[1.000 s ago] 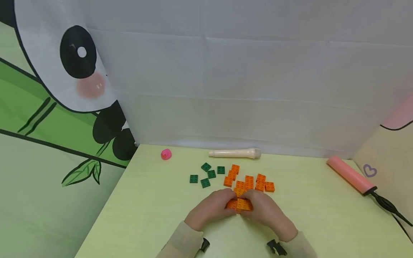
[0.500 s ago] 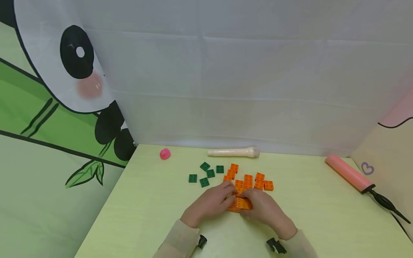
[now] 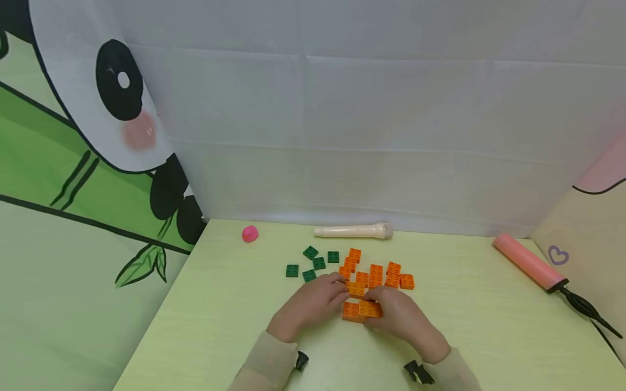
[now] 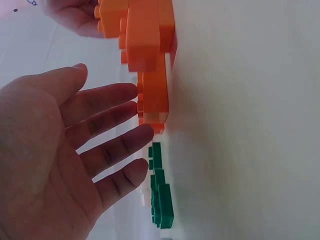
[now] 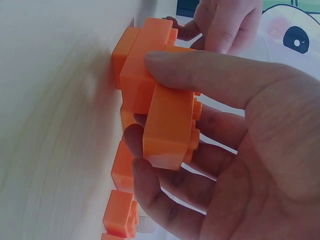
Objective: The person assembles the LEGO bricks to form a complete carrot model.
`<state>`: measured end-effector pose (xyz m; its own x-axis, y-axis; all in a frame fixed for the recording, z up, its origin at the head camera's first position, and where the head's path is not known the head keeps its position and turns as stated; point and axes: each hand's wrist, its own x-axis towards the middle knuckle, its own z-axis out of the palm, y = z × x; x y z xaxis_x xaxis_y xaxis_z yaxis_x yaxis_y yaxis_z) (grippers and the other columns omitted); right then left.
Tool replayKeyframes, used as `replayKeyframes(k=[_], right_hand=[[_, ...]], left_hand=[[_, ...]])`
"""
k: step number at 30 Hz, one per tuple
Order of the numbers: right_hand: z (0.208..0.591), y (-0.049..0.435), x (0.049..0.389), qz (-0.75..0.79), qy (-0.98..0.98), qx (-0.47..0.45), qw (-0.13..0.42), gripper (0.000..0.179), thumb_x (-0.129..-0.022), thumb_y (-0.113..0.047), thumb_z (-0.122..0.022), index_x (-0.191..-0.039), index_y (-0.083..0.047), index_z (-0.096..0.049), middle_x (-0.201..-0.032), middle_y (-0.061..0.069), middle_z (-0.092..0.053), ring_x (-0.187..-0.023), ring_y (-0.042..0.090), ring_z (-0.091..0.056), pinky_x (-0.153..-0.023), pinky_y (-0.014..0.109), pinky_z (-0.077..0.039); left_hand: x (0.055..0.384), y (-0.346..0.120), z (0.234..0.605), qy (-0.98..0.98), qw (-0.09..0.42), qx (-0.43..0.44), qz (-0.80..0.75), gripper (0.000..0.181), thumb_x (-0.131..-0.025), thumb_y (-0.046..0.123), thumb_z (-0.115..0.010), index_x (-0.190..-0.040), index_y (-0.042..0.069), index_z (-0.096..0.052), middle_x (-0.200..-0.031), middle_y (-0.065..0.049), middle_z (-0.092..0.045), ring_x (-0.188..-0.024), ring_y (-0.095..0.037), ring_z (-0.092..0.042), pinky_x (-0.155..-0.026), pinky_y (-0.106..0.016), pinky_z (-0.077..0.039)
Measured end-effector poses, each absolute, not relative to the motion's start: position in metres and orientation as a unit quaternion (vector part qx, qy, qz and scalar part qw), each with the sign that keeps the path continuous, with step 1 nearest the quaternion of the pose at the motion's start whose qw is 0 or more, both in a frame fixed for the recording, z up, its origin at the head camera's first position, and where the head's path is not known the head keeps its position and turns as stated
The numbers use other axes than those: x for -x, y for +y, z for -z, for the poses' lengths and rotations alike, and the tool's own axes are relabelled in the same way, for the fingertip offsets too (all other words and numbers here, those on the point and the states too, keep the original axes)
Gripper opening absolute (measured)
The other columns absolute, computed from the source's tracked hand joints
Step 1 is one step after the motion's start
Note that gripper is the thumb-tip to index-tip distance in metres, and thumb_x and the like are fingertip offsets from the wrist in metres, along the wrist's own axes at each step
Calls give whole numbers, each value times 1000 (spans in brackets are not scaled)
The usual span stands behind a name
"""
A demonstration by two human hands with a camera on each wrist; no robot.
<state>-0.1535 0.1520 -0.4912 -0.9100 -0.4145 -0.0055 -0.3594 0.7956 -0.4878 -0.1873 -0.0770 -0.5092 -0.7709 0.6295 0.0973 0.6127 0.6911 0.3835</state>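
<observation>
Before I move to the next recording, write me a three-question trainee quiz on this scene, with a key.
1. Multiple choice: which hand grips orange toy bricks? A) left hand; B) right hand.
2. True or false: in the head view, the pink toy duck is left of the cream microphone.
3. Count: how many green toy bricks show in the head view?

Key: 1. B; 2. True; 3. Five.

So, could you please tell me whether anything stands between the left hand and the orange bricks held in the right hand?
Nothing visible does: only bare tabletop shows between the left hand and the held orange bricks. Another orange brick near that hand lies farther back.
</observation>
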Motion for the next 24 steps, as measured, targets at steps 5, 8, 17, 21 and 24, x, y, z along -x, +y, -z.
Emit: replayKeyframes(k=[5,8,17,21,24], right_hand=[[491,153,154,245,946,204,55,34,-76,-20,-95,-104,-12,-77,-92,-8,-68,-77,11,-54,-72,35,-50],[492,154,154,246,946,206,53,34,-76,-19,-95,-104,-12,-77,-92,-8,-68,-78,11,-55,-73,36,-51],[493,154,155,248,946,202,43,35,-77,-17,-94,-107,-11,-78,-102,-1,-73,-90,17,-64,-84,43,-55],[494,153,155,252,946,200,41,36,-78,-15,-93,-110,-10,-78,-106,2,-74,-97,23,-67,-89,46,-55],[495,153,156,253,946,201,38,36,-79,-14,-92,-111,-10,-77,-108,3,-74,-99,24,-67,-90,47,-55]], left_hand=[[192,-86,507,928,-3,-327,-181,22,-108,26,-59,-116,14,-77,-119,4,-66,-109,-14,-63,-100,-32,-51],[194,-91,506,933,-13,-320,-167,16,-106,23,-64,-110,14,-76,-113,4,-65,-102,-14,-63,-95,-30,-53],[199,-104,508,947,-36,-284,-146,14,-99,20,-72,-87,16,-66,-83,8,-50,-73,-12,-49,-70,-27,-49],[200,-106,508,948,-59,-282,-137,20,-94,17,-76,-80,16,-63,-77,7,-48,-70,-13,-46,-66,-27,-46],[200,-105,508,950,-64,-272,-141,18,-92,19,-80,-85,15,-64,-80,6,-51,-73,-15,-47,-68,-28,-47]])
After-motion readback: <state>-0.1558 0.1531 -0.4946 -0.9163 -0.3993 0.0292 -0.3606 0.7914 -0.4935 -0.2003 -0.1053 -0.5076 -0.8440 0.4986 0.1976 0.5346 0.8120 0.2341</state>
